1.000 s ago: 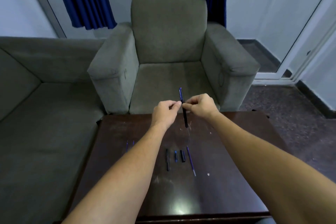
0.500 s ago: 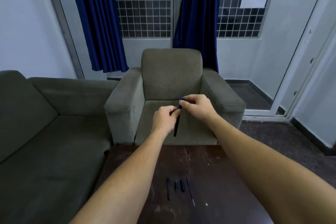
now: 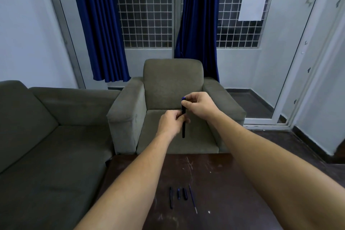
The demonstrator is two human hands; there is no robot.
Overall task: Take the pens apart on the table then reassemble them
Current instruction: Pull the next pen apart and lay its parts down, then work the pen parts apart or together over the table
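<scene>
A slim black pen [image 3: 183, 130] is held upright in the air, seen against a grey fabric armchair [image 3: 173, 80], with both hands close together on it. The left hand [image 3: 171, 123] wraps the smooth middle to steady it. The right hand [image 3: 199, 105] pinches the blue top end [image 3: 183, 99], probably to twist or pull it. On the dark, scuffed table [image 3: 224, 183] below, another pen's parts lie side by side: long barrel [image 3: 171, 200], short blue piece [image 3: 178, 193], short black piece [image 3: 185, 194], thin refill [image 3: 192, 200].

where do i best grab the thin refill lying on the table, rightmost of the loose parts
Pinch the refill near its blue middle, from above and from the right. It lies flat on the table, too thin to get under. The short black piece lies close on its left; its right side is open.
</scene>
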